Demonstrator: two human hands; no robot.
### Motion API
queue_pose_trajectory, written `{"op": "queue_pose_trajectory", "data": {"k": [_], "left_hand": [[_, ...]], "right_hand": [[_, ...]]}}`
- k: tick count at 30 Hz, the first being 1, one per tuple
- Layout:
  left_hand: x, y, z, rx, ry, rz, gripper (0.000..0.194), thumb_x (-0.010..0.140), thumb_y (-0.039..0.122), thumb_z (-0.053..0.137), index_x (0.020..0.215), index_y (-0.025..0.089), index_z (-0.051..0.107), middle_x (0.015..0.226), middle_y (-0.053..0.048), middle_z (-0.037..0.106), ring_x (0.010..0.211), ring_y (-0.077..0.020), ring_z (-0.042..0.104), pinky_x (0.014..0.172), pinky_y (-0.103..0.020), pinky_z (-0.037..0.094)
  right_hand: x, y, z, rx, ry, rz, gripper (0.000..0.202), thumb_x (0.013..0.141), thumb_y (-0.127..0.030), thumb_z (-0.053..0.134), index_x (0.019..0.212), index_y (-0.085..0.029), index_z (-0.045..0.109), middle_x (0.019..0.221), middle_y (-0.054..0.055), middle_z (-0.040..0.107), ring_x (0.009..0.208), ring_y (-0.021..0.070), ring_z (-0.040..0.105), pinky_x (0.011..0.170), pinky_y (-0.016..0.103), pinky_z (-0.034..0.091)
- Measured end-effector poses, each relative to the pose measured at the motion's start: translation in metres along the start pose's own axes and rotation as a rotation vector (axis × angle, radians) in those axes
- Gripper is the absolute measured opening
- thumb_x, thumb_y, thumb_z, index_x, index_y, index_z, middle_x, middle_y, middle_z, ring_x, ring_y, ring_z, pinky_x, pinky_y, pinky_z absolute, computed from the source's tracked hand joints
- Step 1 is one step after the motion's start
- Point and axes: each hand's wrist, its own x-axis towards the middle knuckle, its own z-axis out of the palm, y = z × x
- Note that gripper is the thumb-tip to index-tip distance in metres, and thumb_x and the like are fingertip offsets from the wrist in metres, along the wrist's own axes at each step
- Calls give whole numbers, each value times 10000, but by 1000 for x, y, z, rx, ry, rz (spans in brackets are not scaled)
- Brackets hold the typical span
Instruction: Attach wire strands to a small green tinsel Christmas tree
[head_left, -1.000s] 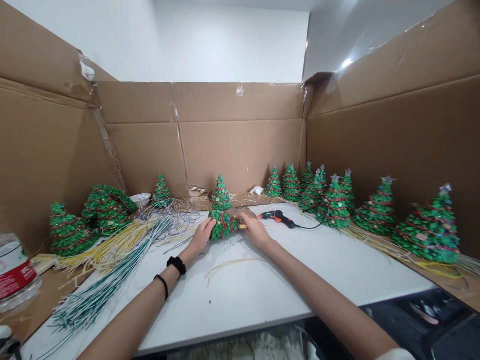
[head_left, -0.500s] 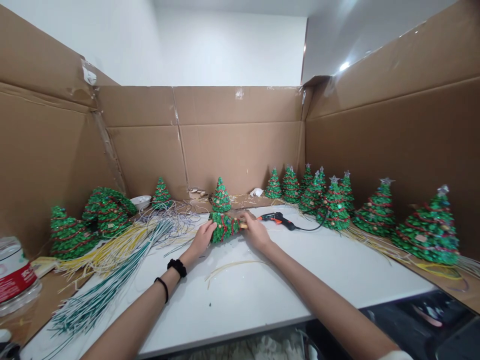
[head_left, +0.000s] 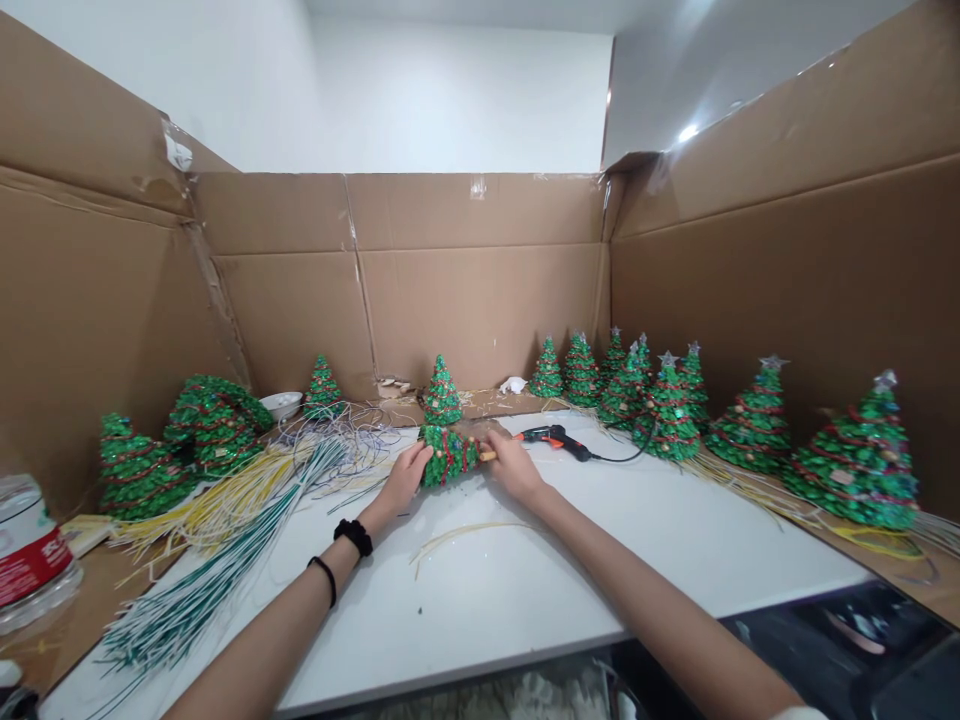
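Note:
A small green Christmas tree point(head_left: 448, 458) with red garland lies on its side above the white board. My left hand point(head_left: 406, 474) is closed around its wide left end. My right hand point(head_left: 513, 462) is closed at the narrow right end, with a short tan, wooden-looking piece point(head_left: 488, 456) sticking out from the fingers toward the tree. What this piece is, I cannot make out. Just behind, another small tree point(head_left: 442, 392) stands upright. An orange and black glue gun point(head_left: 564, 441) rests right of my right hand.
Bundles of yellow strands point(head_left: 214, 492) and green-white strands point(head_left: 225, 570) spread over the left of the white board point(head_left: 540, 590). Several finished trees point(head_left: 670, 412) line the right side. A bottle point(head_left: 34, 550) stands far left. Cardboard walls point(head_left: 480, 290) enclose the board.
Almost nothing differs. The tan piece at my right fingers shows slightly more, and both hands stay at the tree.

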Motion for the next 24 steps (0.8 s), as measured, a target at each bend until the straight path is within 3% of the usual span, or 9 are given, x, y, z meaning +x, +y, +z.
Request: {"op": "queue_pose_trajectory", "data": {"k": [5, 8, 15, 20, 24], "left_hand": [[1, 0, 1, 4, -5, 6, 287, 815, 416, 375, 685, 190, 495, 712, -34, 557, 752, -183, 506, 722, -299, 434], [1, 1, 1, 16, -4, 7, 288, 814, 416, 370, 686, 188, 491, 727, -38, 562, 744, -181, 506, 725, -304, 435], [1, 1, 1, 11, -16, 14, 285, 819, 416, 360, 692, 189, 476, 723, -39, 556, 767, -185, 507, 751, -308, 433], [1, 0, 1, 17, -20, 44, 284, 838, 399, 348, 719, 185, 492, 727, -53, 555, 795, -201, 520, 778, -330, 428], [0, -1, 2, 32, -25, 52, 295, 856, 397, 330, 730, 186, 493, 751, -65, 565, 791, -206, 522, 771, -337, 431]], "right_hand": [[0, 2, 6, 153, 77, -80, 340, 637, -12, 363, 924, -177, 444, 766, 37, 553, 764, 194, 510, 642, 252, 344], [0, 3, 6, 177, 70, -98, 357, 598, -13, 356, 903, -183, 434, 752, 32, 539, 759, 196, 497, 653, 258, 352], [1, 3, -2, 106, 27, -35, 241, 645, -37, 387, 823, -183, 457, 802, 58, 578, 750, 193, 507, 647, 256, 335], [1, 0, -6, 165, 144, -142, 137, 782, -103, 355, 782, -188, 463, 784, 51, 579, 751, 183, 503, 653, 249, 331], [3, 0, -5, 160, 189, -177, 185, 856, -160, 326, 728, -191, 457, 738, 39, 560, 703, 170, 482, 633, 245, 316]]}}
